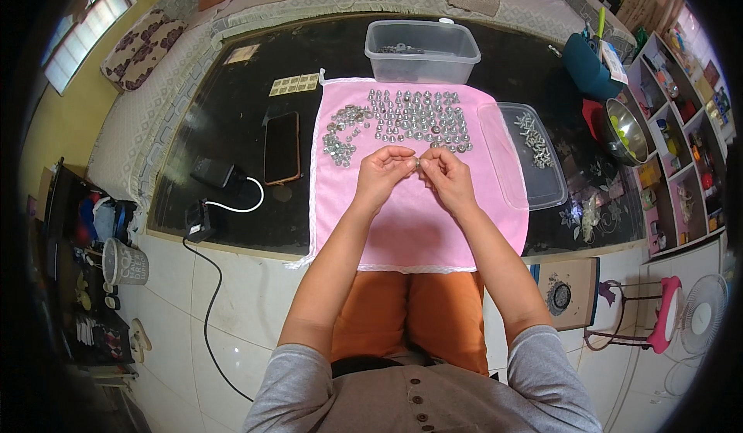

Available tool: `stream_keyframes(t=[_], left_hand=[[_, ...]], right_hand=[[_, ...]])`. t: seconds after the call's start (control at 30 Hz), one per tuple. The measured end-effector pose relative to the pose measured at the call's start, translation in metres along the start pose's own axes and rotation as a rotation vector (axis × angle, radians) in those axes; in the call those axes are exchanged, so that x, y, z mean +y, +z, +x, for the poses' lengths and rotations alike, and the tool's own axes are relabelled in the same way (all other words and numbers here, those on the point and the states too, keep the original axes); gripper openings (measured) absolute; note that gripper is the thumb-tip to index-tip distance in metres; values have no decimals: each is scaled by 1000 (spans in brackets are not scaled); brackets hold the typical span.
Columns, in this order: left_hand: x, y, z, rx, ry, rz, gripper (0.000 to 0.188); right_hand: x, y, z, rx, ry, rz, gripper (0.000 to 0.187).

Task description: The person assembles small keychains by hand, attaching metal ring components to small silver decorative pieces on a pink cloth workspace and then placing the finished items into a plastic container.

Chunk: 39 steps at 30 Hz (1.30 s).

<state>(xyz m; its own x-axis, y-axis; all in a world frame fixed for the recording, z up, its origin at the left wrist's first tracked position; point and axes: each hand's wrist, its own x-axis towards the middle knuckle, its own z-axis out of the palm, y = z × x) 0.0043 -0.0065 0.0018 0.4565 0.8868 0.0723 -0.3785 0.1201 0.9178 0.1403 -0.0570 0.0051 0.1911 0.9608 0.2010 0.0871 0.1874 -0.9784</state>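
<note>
My left hand [384, 176] and my right hand [450, 179] meet over a pink cloth [418, 208]. Their thumbs and fingertips pinch a small round metal piece [418, 164] between them, mostly covered by the fingers. Just beyond the hands, many small silvery pieces with pointed tops [418, 116] stand upright in rows. To their left lies a loose cluster of small round metal pieces [340, 150]. Right of my right hand, a clear plastic lid or shallow tray [551, 189], partly over the cloth, bears a heap of small silvery screw-like parts [534, 140].
At the back stands a clear plastic tub [422, 68] with dark small parts inside. A phone [282, 148], a black charger [218, 173] with a white cable and a card of labels [294, 85] lie left of the cloth. A steel bowl [625, 131] and teal holder [590, 65] stand far right.
</note>
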Motion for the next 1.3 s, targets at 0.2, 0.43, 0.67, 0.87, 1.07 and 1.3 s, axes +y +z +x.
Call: stream_keyframes(t=[0.2,0.43,0.67,0.87,1.07,1.3], left_hand=[[0,0,0,1,8,5,18],[2,1,-1,0,10,0,18],[1,0,0,-4,13,-10,18],[0,0,0,-8,-7,-4,18],[1,-1,-1,3,7,-1,19],[1,0,-1,-5,13,-16,19]], right_hand=[[4,-1,1,-18,-45,-33,7],[-2,0,-1,4,-87,-84,8],[-2,0,-1,5,-93,-102,10],[0,-2,0,9,34,-42,9],[-7,0,-3,7,-125,-156,8],[-1,-1,-1,-4,-39,-51,9]])
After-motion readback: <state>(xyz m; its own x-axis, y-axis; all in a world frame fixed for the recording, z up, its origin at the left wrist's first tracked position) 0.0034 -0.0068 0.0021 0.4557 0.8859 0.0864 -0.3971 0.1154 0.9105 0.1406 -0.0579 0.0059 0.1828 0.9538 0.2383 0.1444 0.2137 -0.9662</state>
